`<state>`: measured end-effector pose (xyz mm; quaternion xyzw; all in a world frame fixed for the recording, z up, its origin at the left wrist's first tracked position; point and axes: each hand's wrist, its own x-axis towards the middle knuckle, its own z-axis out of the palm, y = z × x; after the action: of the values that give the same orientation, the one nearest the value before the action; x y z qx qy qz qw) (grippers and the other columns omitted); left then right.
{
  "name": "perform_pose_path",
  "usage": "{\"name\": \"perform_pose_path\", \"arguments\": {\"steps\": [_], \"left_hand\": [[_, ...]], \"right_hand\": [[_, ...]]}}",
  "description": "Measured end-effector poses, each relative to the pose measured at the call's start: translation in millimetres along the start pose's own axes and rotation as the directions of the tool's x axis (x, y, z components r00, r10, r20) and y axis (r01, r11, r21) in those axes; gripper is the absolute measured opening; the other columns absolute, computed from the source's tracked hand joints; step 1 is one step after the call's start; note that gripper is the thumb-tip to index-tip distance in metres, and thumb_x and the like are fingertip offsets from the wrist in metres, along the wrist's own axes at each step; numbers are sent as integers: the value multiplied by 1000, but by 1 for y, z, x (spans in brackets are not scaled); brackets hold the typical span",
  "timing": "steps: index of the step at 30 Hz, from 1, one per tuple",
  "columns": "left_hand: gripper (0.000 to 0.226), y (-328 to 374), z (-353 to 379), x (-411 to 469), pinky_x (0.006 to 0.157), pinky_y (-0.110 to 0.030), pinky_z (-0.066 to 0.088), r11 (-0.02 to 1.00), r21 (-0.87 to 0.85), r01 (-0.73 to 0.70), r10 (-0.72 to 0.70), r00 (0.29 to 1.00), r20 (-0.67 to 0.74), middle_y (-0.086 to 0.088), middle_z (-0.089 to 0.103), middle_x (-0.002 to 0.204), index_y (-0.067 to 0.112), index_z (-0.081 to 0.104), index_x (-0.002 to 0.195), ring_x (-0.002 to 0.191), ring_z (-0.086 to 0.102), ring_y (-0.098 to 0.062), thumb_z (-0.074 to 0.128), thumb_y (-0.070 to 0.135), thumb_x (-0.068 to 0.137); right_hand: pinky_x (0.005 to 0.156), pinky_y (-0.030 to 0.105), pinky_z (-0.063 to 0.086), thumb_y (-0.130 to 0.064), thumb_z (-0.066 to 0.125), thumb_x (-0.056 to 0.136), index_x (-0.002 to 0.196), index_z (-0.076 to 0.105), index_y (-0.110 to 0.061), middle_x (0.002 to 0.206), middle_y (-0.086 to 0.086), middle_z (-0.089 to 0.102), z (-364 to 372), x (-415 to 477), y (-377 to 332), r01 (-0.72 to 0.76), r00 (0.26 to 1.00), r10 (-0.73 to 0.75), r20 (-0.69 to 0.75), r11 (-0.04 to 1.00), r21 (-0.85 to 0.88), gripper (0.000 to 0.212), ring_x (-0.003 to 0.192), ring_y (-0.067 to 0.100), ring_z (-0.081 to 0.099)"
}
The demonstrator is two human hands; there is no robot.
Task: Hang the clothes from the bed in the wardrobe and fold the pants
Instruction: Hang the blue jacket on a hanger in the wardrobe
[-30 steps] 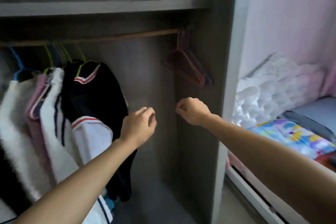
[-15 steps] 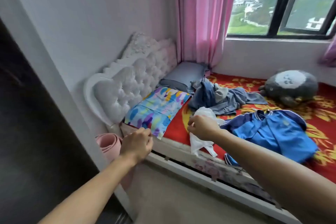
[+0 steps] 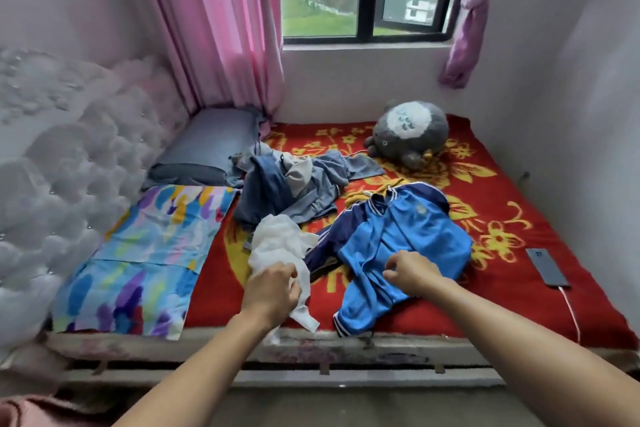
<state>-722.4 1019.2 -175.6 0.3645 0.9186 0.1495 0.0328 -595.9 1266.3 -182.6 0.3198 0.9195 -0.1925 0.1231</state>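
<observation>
On the red flowered blanket (image 3: 512,291) of the bed lie three heaps of clothes. A crumpled white garment (image 3: 277,246) sits near the front edge, and my left hand (image 3: 272,293) grips its lower part with curled fingers. To its right lies a bright blue jacket with navy sleeves (image 3: 398,243). My right hand (image 3: 410,272) is on the jacket's lower front with fingers curled; whether they pinch the cloth is unclear. Grey-blue pants and tops (image 3: 294,184) are piled behind, towards the pillows.
A grey plush toy (image 3: 408,132) sits at the back of the bed under the window. A phone on a charging cable (image 3: 547,267) lies at the right. A colourful pillow (image 3: 145,253), a grey pillow (image 3: 211,146) and the tufted headboard (image 3: 69,166) are at the left.
My view has swung from the wardrobe with its hanging clothes round to the bed. Both hands have come down onto the clothes, the left onto the white garment, the right onto the blue jacket.
</observation>
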Motion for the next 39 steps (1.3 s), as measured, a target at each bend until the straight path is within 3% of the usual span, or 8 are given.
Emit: {"name": "perform_pose_path", "arguments": {"steps": [9, 22, 28, 31, 33, 35, 37, 39], "left_hand": [[19, 36, 62, 130, 71, -34, 48, 999, -46, -3, 11, 986, 169, 4, 63, 98, 20, 60, 99, 86, 60, -20, 49, 33, 91], [17, 62, 199, 318, 72, -34, 49, 970, -4, 241, -227, 917, 329, 7, 59, 95, 24, 59, 99, 88, 59, -19, 47, 33, 93], [14, 61, 283, 345, 69, -38, 49, 956, -6, 294, -259, 851, 457, 7, 59, 86, 24, 58, 90, 81, 59, -19, 47, 32, 90], [11, 60, 312, 350, 67, -35, 45, 958, 8, 287, -253, 828, 501, 7, 58, 87, 25, 55, 89, 82, 58, -18, 47, 32, 90], [11, 60, 324, 354, 68, -35, 45, 955, 15, 295, -261, 817, 514, 8, 59, 89, 24, 54, 87, 84, 58, -18, 47, 32, 89], [14, 60, 331, 359, 70, -35, 47, 955, 29, 296, -267, 809, 523, 9, 62, 94, 26, 57, 92, 86, 59, -17, 46, 34, 89], [17, 62, 333, 366, 71, -34, 47, 959, 45, 280, -259, 801, 540, 8, 62, 97, 26, 58, 97, 88, 59, -17, 45, 35, 90], [21, 67, 333, 378, 71, -33, 44, 964, 53, 259, -244, 794, 557, 7, 63, 101, 24, 58, 105, 92, 59, -17, 45, 34, 92]], "right_hand": [[83, 34, 50, -35, 58, 90, 106, 69, -26, 109, 2, 69, 0, 129, 101, -237, 971, 232, 58, 967, 94, 21, 101, 24, 63], [82, 38, 48, -20, 50, 90, 119, 55, -10, 123, 13, 60, 7, 436, 197, -308, 941, 295, 166, 950, 59, 31, 107, 33, 56], [101, 46, 38, -31, 60, 92, 145, 30, -10, 148, 11, 34, 27, 560, 224, -296, 955, 293, 42, 949, 108, 65, 137, 32, 33], [106, 48, 34, -37, 64, 91, 153, 14, -14, 157, 10, 20, 47, 596, 236, -332, 942, 335, -1, 935, 127, 83, 143, 31, 22], [102, 48, 37, -40, 62, 92, 150, 21, -15, 150, 14, 32, 58, 607, 244, -371, 927, 372, -54, 928, 35, 76, 135, 34, 33], [95, 45, 40, -36, 55, 96, 134, 47, -14, 135, 16, 50, 62, 610, 252, -371, 925, 368, -95, 929, -6, 46, 123, 37, 48], [86, 40, 44, -32, 51, 97, 111, 64, -13, 120, 17, 62, 61, 604, 257, -381, 908, 400, -125, 912, 155, 27, 111, 39, 57], [80, 40, 45, -32, 50, 96, 102, 68, -13, 113, 17, 65, 57, 587, 257, -343, 894, 417, -165, 873, 347, 26, 106, 40, 58]]}}
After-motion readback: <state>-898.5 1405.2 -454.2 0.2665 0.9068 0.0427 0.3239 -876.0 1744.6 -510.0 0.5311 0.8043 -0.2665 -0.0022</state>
